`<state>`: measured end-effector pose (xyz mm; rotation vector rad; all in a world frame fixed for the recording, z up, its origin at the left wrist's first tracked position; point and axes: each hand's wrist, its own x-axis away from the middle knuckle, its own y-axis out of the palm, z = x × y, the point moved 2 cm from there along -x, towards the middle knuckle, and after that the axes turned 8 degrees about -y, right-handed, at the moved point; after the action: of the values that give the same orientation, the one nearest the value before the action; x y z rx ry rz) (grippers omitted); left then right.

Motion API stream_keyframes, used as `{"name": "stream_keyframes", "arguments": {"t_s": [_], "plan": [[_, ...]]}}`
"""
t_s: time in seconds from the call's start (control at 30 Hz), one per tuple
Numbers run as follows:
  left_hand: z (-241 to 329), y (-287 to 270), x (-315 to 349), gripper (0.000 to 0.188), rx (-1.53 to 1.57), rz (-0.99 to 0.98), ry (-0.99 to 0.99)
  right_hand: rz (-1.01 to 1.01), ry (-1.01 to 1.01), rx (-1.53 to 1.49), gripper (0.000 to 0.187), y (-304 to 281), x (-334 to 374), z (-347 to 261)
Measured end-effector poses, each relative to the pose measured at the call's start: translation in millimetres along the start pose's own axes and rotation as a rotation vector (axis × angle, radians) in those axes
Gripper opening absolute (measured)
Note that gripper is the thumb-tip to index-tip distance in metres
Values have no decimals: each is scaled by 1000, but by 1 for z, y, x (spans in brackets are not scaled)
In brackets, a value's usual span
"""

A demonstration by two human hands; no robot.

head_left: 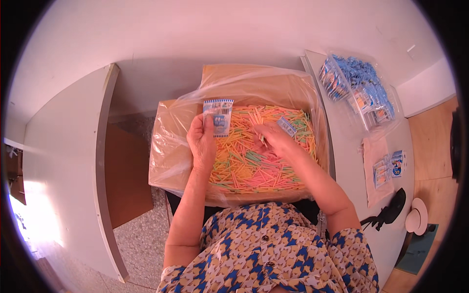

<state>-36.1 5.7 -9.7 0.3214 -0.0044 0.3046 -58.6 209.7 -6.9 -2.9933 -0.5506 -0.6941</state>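
Between the thumb and fingers of my left hand [201, 139] is a small flat plastic packet [222, 117], clear with blue and white print, held upright. My right hand [273, 136] pinches a small bunch of thin pastel sticks [256, 117], their ends poking up past the fingers. Both hands are over a cardboard box [178, 146] lined with clear plastic film and filled with loose sticks [259, 173] in yellow, pink, orange and green. Another blue-and-white packet [287, 125] shows just beyond my right wrist; I cannot tell whether it lies on the sticks or touches the hand.
On the right-hand table [351, 195], a clear plastic bin [391, 105] holds many blue packets. Nearer are a pink cloth [378, 193] with packets on it, a black object [391, 210] and a round pale object [416, 216]. A grey-white panel [73, 161] stands at left.
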Motion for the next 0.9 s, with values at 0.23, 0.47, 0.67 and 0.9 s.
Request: {"name": "stream_keyframes", "arguments": {"t_s": [0.23, 0.47, 0.67, 0.9], "plan": [[-7, -3, -1, 18, -12, 19, 2, 187, -12, -431, 13, 13, -60, 7], [0, -1, 0, 18, 17, 28, -16, 185, 73, -539, 6, 8, -77, 1], [-4, -6, -3, 19, 12, 32, -17, 22, -45, -216, 11, 28, -11, 13], [-1, 0, -3, 19, 35, -22, 4, -211, -67, -94, 26, 45, 38, 23]]}}
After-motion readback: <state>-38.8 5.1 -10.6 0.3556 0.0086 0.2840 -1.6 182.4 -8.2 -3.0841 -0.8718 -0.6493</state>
